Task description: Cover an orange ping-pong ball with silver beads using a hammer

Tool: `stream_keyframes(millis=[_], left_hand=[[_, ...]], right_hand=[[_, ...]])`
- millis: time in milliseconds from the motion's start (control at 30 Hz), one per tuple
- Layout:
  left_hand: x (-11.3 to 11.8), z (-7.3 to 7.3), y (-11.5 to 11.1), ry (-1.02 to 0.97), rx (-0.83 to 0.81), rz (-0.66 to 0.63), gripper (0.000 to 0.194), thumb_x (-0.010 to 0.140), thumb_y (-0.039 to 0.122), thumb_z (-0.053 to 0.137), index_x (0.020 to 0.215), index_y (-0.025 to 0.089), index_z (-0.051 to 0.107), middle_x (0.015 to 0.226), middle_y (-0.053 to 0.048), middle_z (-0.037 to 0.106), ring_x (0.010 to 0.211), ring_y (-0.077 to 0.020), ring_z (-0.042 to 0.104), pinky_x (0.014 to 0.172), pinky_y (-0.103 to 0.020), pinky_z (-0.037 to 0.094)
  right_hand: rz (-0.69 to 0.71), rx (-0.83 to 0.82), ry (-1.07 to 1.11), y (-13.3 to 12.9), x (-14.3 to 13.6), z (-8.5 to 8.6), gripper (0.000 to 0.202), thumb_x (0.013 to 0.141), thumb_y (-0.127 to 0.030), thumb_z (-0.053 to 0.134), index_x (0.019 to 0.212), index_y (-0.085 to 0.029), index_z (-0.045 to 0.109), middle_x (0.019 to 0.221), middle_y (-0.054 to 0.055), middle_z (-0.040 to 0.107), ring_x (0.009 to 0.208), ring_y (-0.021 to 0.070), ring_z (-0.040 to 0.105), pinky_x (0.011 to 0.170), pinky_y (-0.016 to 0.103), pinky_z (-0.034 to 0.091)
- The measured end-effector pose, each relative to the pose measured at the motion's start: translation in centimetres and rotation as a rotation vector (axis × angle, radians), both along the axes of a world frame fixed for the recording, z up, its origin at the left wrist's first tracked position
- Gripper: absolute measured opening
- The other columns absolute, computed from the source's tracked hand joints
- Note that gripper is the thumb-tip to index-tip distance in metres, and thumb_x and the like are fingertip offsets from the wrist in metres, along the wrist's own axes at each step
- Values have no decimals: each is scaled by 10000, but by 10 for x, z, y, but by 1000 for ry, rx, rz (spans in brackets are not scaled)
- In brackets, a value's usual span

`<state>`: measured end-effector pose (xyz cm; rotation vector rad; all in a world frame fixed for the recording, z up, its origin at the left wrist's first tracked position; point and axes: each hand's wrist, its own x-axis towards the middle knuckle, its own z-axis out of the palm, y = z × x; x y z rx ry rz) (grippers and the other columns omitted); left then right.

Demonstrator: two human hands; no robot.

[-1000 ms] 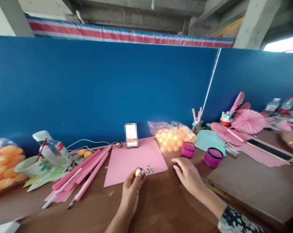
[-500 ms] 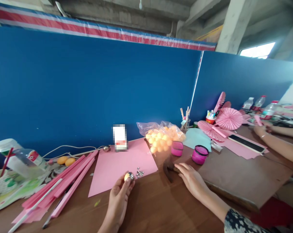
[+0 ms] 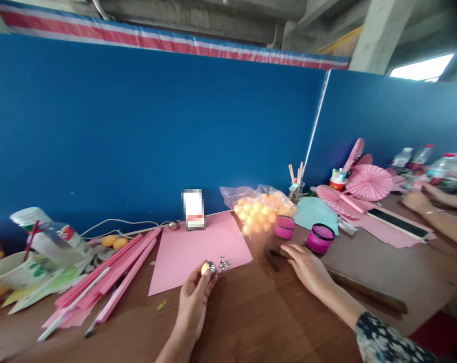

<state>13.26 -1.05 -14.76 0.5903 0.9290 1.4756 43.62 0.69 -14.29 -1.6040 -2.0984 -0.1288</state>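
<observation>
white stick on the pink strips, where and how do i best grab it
Probably pinch the white stick across its near end, from above: it's thin and lies flat, and that end juts past the pink strips.

Paper sheet [image 3: 190, 247] is lying mid-surface [image 3: 247, 317], small metal pieces [image 3: 224, 264] sitting on its near right corner. Paper strips [image 3: 111, 282] are lying left of it; two loose balls [image 3: 115, 242] are resting behind these. Cup [image 3: 11, 267] is standing farther left. Bag of balls [image 3: 256, 214] is sitting at the sheet's far right corner, two fabric containers [image 3: 284, 228] [image 3: 320, 238] to its right. Hammer [image 3: 273, 258] is lying before them. Folded fans [image 3: 369, 182] are resting farther right. Partition [image 3: 156, 126] is standing behind everything.
</observation>
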Motion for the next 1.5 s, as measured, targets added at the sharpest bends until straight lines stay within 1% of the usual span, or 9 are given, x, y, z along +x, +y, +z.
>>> stream_keyframes(millis=[100,233,467,633,867,1000,1233,1400,1500], left_hand=[[0,-2,0,-11,-2,-4,386,659,277,707,1014,147,629,985,-72,655,896,-165,613,858,-298,477],[-1,-1,-2,-27,21,-18,361,686,267,686,1020,147,620,974,-69,649,878,-157,615,873,-307,466],[0,-2,-2,-40,14,-6,340,692,254,683,1007,147,615,983,-78,647,882,-160,613,873,-312,471],[1,-2,0,-25,8,13,345,688,259,686,1007,150,613,1025,-86,633,926,-176,600,868,-324,476],[3,3,-2,-36,0,25,436,645,239,720,1052,148,593,987,-86,652,933,-180,603,915,-346,442],[2,1,-1,-25,-5,28,487,631,237,731,1082,138,576,981,-91,657,925,-181,609,935,-354,424],[1,-2,2,-30,-25,32,482,625,243,736,1072,141,585,983,-87,664,906,-172,618,932,-337,422],[1,1,1,-70,1,24,409,646,215,717,1038,161,612,971,-74,673,925,-178,618,928,-342,431],[2,3,0,15,67,28,297,663,187,688,957,158,659,923,-81,691,895,-214,628,888,-385,460]], right_hand=[[27,53,3,-9,-22,26,335,820,-155,449,1148,-196,508,1105,102,559,990,247,535,860,401,432],[193,8,162,-16,-77,51,118,843,-160,437,869,-208,542,880,50,596,842,188,564,773,310,437],[332,-245,192,39,-152,24,173,850,-152,425,895,-185,589,852,48,618,760,155,574,695,245,412],[365,-303,169,65,-159,10,164,798,-164,501,788,-191,662,819,34,637,767,147,582,683,216,399],[347,-305,175,65,-158,4,168,798,-238,502,785,-211,667,830,27,628,764,152,570,679,225,382],[341,-285,213,61,-159,6,209,801,-194,467,933,-202,629,901,50,632,813,174,569,703,251,396],[485,-285,317,62,-157,9,202,814,-232,467,877,-206,657,866,49,642,854,188,569,777,292,414],[431,-236,598,38,-174,55,274,898,-329,334,939,-179,560,905,69,596,828,168,561,742,303,446],[800,-647,1413,-21,-203,94,391,918,-455,226,909,-201,524,810,28,589,694,149,575,626,302,483]])
